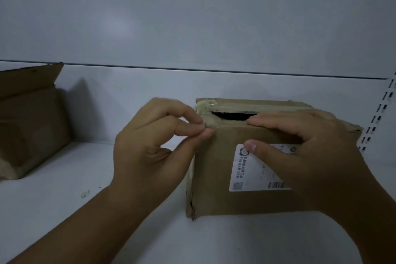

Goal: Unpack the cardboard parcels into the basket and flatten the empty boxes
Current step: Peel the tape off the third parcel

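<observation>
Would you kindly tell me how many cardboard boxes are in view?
2. The taped box stands centre-right, left hand pinching its tape, right hand gripping its top edge. The opened box sits far left, cut off by the frame; more may lie outside view.

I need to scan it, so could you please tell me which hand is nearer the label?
Right. The right hand has its thumb on the label; the left hand pinches tape at the top left corner of the box, off the label.

Open white shelf surface [53,199] lies between the opened brown cardboard box [30,126] at left and the taped brown cardboard parcel [214,178]; the white back panel [192,28] closes off the rear.
</observation>
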The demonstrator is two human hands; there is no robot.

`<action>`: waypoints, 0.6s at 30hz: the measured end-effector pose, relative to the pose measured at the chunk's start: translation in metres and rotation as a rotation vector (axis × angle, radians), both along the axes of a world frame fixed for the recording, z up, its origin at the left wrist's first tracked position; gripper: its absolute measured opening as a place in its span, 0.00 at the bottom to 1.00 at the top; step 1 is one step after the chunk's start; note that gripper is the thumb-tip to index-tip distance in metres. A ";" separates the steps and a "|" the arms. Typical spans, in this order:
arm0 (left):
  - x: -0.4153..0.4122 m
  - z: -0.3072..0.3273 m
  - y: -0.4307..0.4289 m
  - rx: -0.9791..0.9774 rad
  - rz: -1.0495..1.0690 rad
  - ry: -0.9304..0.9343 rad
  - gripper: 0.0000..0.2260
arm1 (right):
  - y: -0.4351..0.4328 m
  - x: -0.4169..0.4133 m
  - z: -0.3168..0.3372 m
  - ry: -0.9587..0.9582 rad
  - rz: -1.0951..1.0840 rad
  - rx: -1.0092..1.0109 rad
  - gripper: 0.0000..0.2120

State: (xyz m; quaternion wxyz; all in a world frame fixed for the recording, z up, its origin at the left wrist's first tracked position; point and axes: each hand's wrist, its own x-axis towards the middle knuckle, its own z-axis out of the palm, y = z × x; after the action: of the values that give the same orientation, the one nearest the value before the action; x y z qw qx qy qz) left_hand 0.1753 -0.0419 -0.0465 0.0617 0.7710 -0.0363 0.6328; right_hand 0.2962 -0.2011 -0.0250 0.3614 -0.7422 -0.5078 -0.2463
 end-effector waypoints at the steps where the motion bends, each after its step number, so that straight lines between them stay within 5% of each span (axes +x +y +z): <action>1: -0.002 0.002 0.002 -0.006 -0.024 0.011 0.04 | 0.000 0.001 0.000 -0.005 0.014 -0.001 0.19; 6: -0.014 0.014 0.019 -0.324 -0.239 -0.047 0.03 | -0.003 0.008 0.001 0.049 0.140 -0.036 0.14; 9: -0.012 0.015 0.023 -0.506 -0.501 0.007 0.05 | -0.003 0.009 0.002 0.026 0.198 -0.006 0.19; 13: -0.005 0.007 0.022 -0.761 -0.799 0.322 0.25 | -0.002 0.011 0.001 0.076 0.181 0.103 0.26; 15: 0.005 0.011 0.017 -0.547 -0.646 0.438 0.30 | 0.000 0.012 -0.001 0.077 0.147 0.140 0.22; 18: 0.021 0.011 0.008 -0.201 -0.225 0.703 0.14 | 0.004 0.008 -0.003 -0.007 0.111 0.191 0.10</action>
State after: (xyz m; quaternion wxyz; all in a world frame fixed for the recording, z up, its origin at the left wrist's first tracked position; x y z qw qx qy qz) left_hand 0.1964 -0.0338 -0.0353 0.2145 0.9224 -0.0350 0.3194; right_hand 0.3045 -0.1969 -0.0278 0.4418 -0.6742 -0.5236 -0.2759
